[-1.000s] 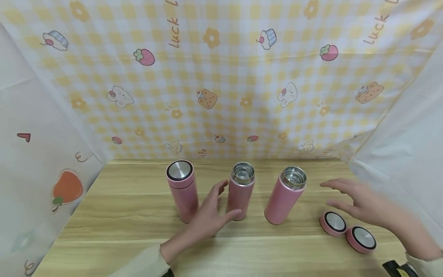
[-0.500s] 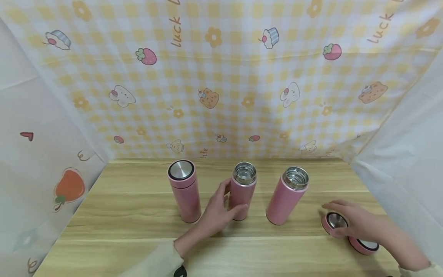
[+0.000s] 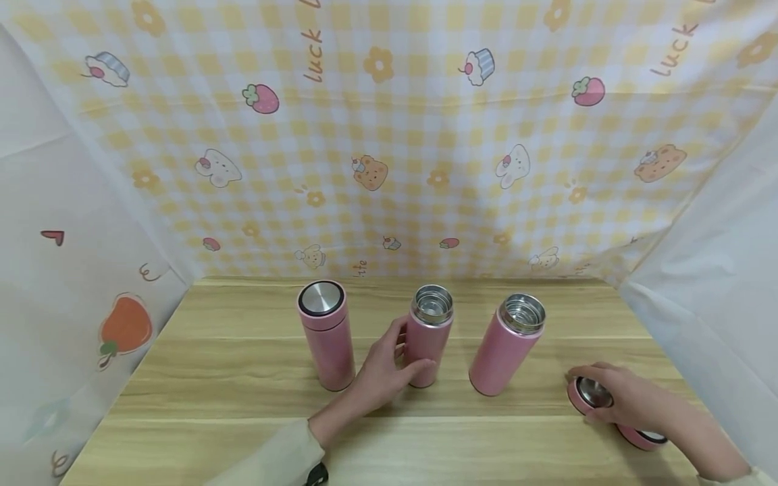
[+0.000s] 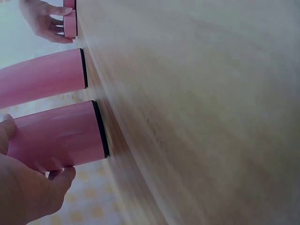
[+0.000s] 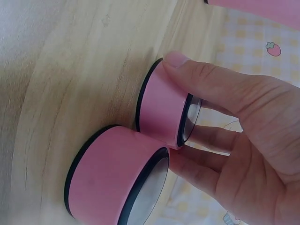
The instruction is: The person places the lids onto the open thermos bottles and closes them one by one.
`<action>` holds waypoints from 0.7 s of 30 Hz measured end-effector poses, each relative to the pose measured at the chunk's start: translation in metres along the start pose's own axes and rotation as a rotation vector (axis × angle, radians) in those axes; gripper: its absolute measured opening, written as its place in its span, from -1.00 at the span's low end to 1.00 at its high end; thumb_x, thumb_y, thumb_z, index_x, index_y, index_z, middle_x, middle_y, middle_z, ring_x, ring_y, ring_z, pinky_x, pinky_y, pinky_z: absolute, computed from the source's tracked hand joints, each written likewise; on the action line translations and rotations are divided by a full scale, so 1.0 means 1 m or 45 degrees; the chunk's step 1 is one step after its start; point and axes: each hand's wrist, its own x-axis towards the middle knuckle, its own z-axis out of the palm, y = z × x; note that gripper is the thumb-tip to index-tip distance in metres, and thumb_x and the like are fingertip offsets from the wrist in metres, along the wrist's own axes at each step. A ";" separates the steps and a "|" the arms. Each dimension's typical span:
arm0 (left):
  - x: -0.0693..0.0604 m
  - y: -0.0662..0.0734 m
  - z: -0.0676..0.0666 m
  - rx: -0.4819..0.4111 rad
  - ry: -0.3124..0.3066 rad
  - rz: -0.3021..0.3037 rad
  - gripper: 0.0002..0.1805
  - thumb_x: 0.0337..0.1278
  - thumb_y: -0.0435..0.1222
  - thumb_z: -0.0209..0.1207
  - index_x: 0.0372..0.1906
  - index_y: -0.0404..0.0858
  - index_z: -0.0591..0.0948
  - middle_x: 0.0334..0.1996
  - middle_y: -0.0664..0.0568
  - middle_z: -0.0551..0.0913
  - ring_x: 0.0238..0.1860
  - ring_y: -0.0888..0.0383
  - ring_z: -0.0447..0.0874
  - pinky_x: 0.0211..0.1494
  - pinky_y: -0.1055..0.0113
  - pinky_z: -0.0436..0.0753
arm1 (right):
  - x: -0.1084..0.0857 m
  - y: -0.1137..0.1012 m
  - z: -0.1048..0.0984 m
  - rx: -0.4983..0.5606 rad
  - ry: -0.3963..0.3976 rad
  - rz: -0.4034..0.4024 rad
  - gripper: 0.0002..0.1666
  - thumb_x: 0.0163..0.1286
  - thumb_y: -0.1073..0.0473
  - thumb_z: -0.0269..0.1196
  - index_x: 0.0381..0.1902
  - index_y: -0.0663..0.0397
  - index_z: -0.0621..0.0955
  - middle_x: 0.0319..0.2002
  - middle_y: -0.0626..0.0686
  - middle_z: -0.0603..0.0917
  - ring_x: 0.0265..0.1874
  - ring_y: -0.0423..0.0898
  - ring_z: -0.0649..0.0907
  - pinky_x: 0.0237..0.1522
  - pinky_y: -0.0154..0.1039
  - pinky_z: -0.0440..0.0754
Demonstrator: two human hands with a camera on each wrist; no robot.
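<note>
Smooth wood grain across the table point(image 3: 474, 452). Satin coating on the bottles point(image 3: 501, 358), with polished metal at both open necks point(image 3: 519, 327). Shiny metal tops and plastic-looking rings on the lids point(image 5: 159, 110) by the table's right edge. Matt, creased cloth point(image 3: 389, 128) beyond the far edge.

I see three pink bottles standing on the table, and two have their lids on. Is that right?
No: only the left bottle has its lid on. The middle bottle and right bottle are open on top, as the head view shows.

The place is booth-like, with checked cloth point(image 3: 413, 128) and white sheets point(image 3: 723, 283) screening a wood-grained table point(image 3: 213, 378).
</note>
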 end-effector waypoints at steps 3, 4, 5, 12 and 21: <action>0.000 -0.001 -0.001 0.003 -0.014 0.017 -0.21 0.23 -0.19 0.41 0.47 -0.09 0.28 0.31 0.02 0.48 0.28 0.04 0.47 0.33 0.06 0.50 | 0.000 0.001 0.002 -0.012 0.048 -0.050 -0.30 -0.02 0.18 0.64 0.08 0.15 0.58 -0.14 -0.03 0.57 -0.29 -0.33 0.49 -0.45 -0.33 0.55; 0.000 -0.001 -0.001 0.003 -0.019 0.017 -0.21 0.23 -0.19 0.42 0.48 -0.08 0.27 0.31 0.03 0.48 0.28 0.04 0.47 0.33 0.06 0.50 | 0.000 0.001 0.003 -0.016 0.061 -0.065 -0.30 -0.02 0.18 0.64 0.07 0.14 0.58 -0.15 -0.05 0.57 -0.30 -0.34 0.48 -0.46 -0.34 0.54; 0.000 -0.001 -0.001 0.003 -0.023 0.018 -0.20 0.23 -0.19 0.41 0.48 -0.08 0.27 0.31 0.03 0.47 0.29 0.04 0.47 0.33 0.06 0.50 | 0.001 0.001 0.003 -0.021 0.073 -0.077 -0.30 -0.03 0.18 0.64 0.07 0.13 0.58 -0.16 -0.06 0.56 -0.31 -0.35 0.47 -0.47 -0.34 0.53; 0.000 0.001 -0.001 0.011 -0.039 0.002 -0.19 0.24 -0.21 0.40 0.50 -0.08 0.24 0.33 0.03 0.45 0.30 0.04 0.46 0.34 0.08 0.49 | 0.000 0.002 0.003 -0.004 0.069 -0.103 -0.29 -0.01 0.17 0.64 0.08 0.23 0.58 -0.16 0.00 0.59 -0.29 -0.35 0.50 -0.48 -0.35 0.54; -0.001 0.002 -0.001 0.028 -0.045 -0.022 -0.17 0.26 -0.22 0.39 0.53 -0.09 0.21 0.35 0.06 0.43 0.31 0.11 0.43 0.35 0.16 0.47 | 0.007 -0.016 -0.005 -0.073 0.007 -0.105 -0.29 0.08 0.05 0.61 0.12 0.25 0.61 -0.06 0.08 0.65 -0.15 -0.18 0.63 -0.32 -0.30 0.65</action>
